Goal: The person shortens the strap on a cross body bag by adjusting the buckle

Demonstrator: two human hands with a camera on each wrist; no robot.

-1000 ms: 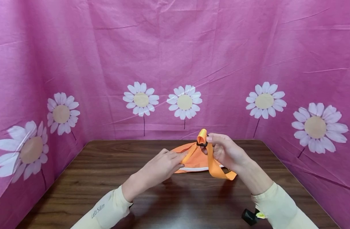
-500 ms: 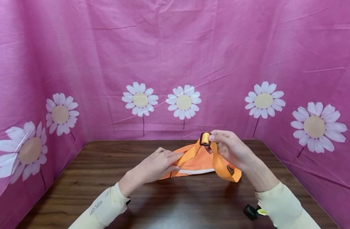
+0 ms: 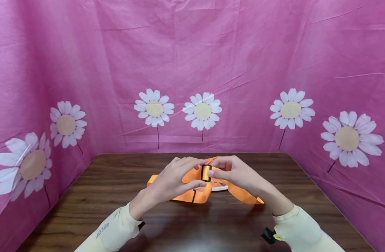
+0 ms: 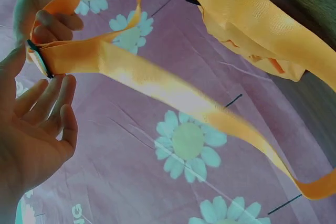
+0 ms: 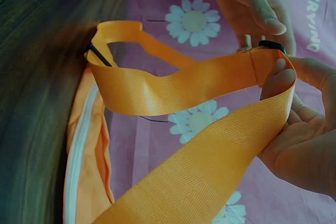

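Observation:
An orange waist bag [image 5: 80,114] with a white zip lies on the table, its orange strap [image 3: 245,196] lifted in loops above it. My right hand [image 3: 242,176] pinches the strap at a black slider buckle [image 3: 203,174], the thumb over the webbing; in the right wrist view a fingertip sits inside the strap's fold. Facing it, my left hand [image 3: 171,180] frames the buckle, thumb and forefinger spread, fingertips right at its edges. Down by the bag, a second black strap piece [image 5: 100,55] shows. Both hands cover part of the bag in the head view.
The dark wooden table [image 3: 116,175] is ringed on its back and sides by a pink cloth [image 3: 242,52] printed with white daisies. A small black object [image 3: 268,236] shows under the right sleeve.
My right hand has moved left and down with the buckle, which now stands between both hands. My left hand has left the strap's lower stretch; its thumb and forefinger have spread beside the buckle.

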